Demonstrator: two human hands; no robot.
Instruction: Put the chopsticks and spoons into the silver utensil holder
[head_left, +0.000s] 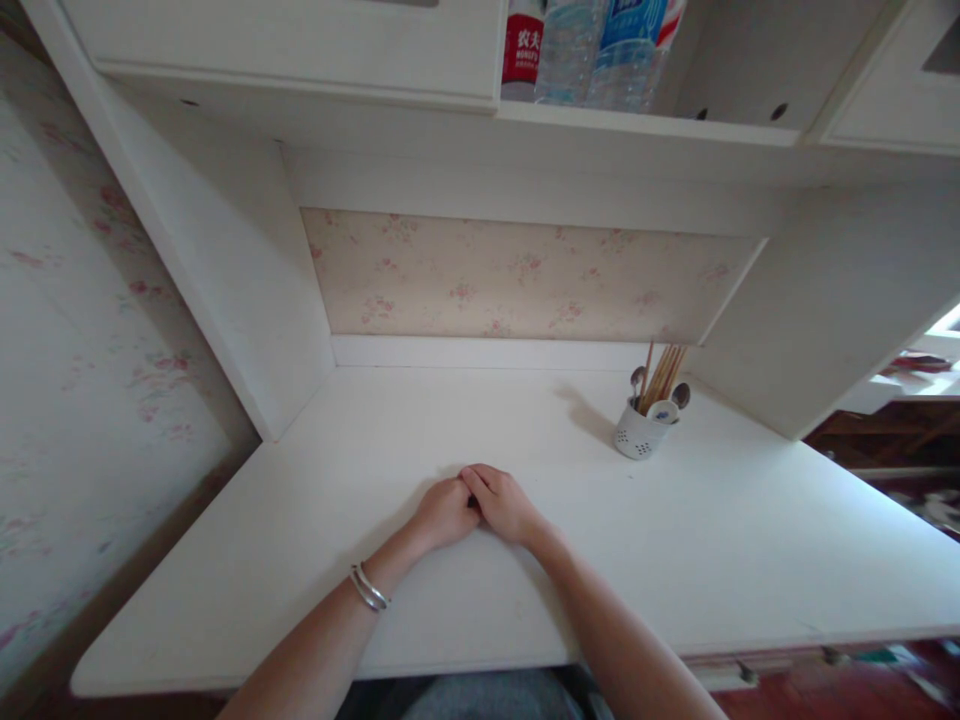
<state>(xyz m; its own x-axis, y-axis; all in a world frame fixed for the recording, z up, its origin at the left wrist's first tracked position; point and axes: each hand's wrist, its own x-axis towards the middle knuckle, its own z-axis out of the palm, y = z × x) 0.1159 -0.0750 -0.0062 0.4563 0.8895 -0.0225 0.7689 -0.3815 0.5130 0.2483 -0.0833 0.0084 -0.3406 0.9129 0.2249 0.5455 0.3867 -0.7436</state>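
Note:
My left hand and my right hand rest together on the white desk, near its middle. The right hand's fingers lie folded over the fingers of the left, so the left fingertips are mostly hidden. Both hands are closed on each other, and no object shows in them. Between them is a small dark gap. Around my left wrist sits a silver bangle. To the right of the hands, apart from them, stands a white utensil holder with chopsticks, spoons and a white ceramic spoon.
Overhead, an open shelf holds several plastic bottles between white cabinet doors. Side panels border the desk at left and right. Floral wallpaper covers the back wall. Shelving with clutter stands beyond the right panel.

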